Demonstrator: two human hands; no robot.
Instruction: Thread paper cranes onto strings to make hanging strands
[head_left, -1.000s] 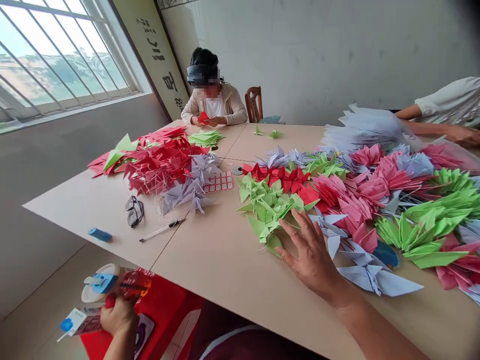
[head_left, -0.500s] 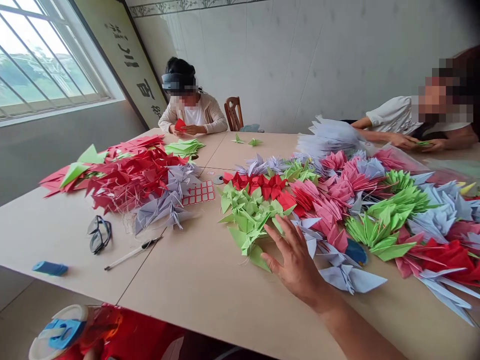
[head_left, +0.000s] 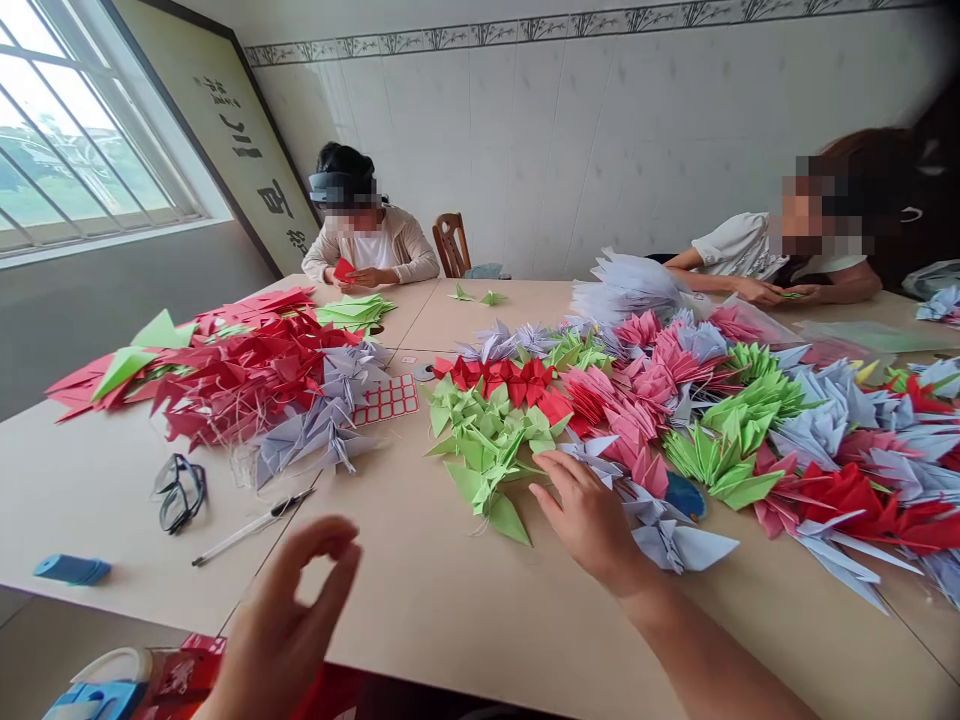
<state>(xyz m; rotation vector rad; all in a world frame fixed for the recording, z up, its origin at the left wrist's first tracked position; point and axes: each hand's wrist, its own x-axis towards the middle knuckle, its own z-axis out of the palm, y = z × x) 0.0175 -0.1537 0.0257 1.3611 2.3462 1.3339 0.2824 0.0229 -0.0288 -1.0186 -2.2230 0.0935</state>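
Note:
My right hand [head_left: 589, 520] is over the table with its fingers stretched and apart. Its fingertips are beside the front end of a bunch of folded light-green paper cranes [head_left: 487, 460]; whether they touch is unclear. Pale-lilac paper cranes [head_left: 667, 540] lie just right of that hand and partly behind it. My left hand [head_left: 289, 610] is raised over the near table edge, a little blurred. Its thumb and finger curve toward each other around a visible gap, with nothing seen between them. Red paper cranes [head_left: 517, 380] adjoin the green bunch at its far side.
Heaps of red paper pieces [head_left: 247, 370] and pink, green and blue cranes [head_left: 645, 385] cover both sides. Glasses [head_left: 180, 493], a pen [head_left: 251, 528], a blue object [head_left: 73, 569] and a red-grid sheet [head_left: 386, 398] lie leftward. Two people [head_left: 371, 240] [head_left: 780, 250] sit across, handling paper.
My left hand has come up into view at the lower left. My right hand has dropped slightly toward the table, its fingers less raised. The view has shifted a little to the right.

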